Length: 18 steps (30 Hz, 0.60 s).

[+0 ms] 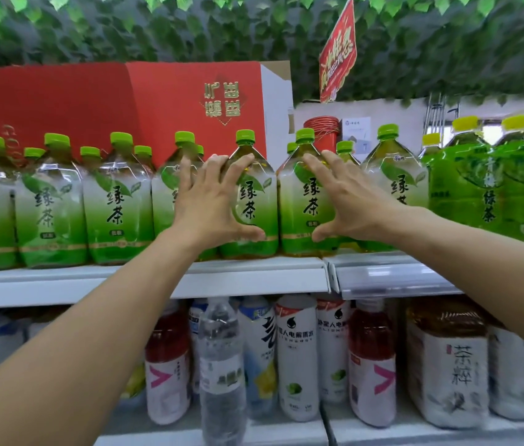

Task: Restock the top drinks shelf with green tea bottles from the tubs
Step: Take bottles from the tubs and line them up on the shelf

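Flanking two front green tea bottles (pixel 251 201), left hand (pixel 212 201) and right hand (pixel 347 201).

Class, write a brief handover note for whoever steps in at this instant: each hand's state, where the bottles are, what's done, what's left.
Left hand: open, fingers spread against a green tea bottle at the front of the top shelf.
Right hand: open, spread against the neighbouring bottle.
Done: the front row looks full.
Left: square up these two bottles. The tubs are out of view, so remaining stock is unknown.

Left hand (pixel 212 201) and right hand (pixel 347 201) spread on two green tea bottles (pixel 254 201) (front row), top shelf (pixel 144 278), red boxes (pixel 144 101) behind
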{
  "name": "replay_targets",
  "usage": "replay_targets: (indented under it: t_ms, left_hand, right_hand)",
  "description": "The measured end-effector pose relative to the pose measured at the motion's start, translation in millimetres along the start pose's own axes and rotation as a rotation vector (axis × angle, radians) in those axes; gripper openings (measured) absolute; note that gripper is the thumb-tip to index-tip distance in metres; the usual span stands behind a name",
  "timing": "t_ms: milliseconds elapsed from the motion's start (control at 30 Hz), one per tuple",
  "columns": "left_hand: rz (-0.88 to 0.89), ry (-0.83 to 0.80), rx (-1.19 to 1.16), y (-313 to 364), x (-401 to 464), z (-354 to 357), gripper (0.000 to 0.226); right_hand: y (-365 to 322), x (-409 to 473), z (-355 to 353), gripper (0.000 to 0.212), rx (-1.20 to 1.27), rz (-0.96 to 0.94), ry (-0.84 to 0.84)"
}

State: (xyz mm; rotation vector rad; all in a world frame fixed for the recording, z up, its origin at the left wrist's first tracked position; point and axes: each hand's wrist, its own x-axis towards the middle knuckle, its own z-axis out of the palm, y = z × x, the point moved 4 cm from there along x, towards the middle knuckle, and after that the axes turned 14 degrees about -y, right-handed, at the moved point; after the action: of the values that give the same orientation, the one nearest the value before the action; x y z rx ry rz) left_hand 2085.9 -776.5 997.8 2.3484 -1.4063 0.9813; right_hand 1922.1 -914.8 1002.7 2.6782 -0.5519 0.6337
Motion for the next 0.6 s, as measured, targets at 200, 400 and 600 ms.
replay_targets:
  t_ms: [200,400,600]
  left_hand:
    - [-0.06,-0.065,-0.049,10,-3,-5,0.12]
    - [0.085,0.037,-0.123,69,12,-15,0.116]
    - [0.115,-0.096,-0.035,82,34,-8,0.118]
  right_hand:
    - [45,-38,-19,0.09,0.221,0.036,0.336]
    - [102,-65,32,0.095,1.016,0.347,0.202]
    - [106,-56,44,0.037,1.05,0.314,0.136]
